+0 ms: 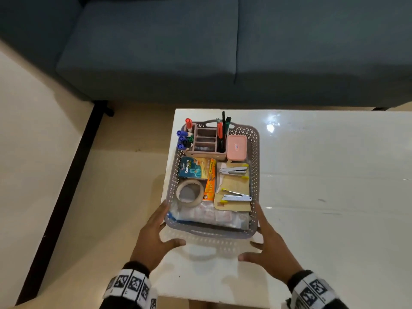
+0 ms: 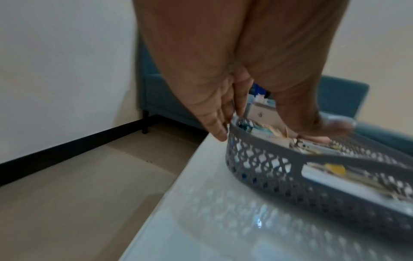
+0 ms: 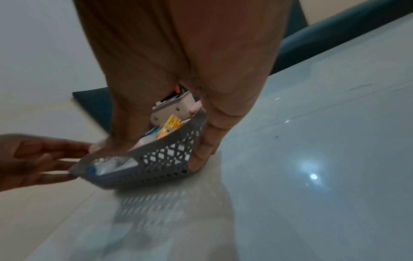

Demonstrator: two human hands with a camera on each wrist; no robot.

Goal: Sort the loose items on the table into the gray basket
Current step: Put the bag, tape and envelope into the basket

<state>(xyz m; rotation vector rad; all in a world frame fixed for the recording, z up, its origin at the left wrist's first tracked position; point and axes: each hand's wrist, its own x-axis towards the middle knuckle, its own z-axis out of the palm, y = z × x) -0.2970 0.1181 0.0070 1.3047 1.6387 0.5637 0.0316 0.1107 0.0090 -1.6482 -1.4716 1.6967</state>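
Note:
The gray basket [image 1: 256,152] stands on the white table at its left edge. It holds a pen organizer [image 1: 205,141] with markers [image 1: 184,136], a pink case [image 1: 236,147], a Koflet-H box [image 1: 191,168], a tape roll [image 1: 189,192], two staplers [image 1: 234,170] and a plastic bag [image 1: 211,216]. My left hand [image 1: 159,228] lies with straight fingers against the basket's near left corner. My right hand [image 1: 267,237] lies the same way against the near right corner. The wrist views show the left hand [image 2: 214,109] at the basket wall [image 2: 268,159] and the right hand [image 3: 208,123] at the basket wall [image 3: 161,155].
A dark blue sofa [image 1: 200,52] stands behind the table. The table's left edge [image 1: 167,175] runs right beside the basket, with beige floor [image 1: 100,197] below. Glossy white tabletop [image 1: 334,197] stretches to the right.

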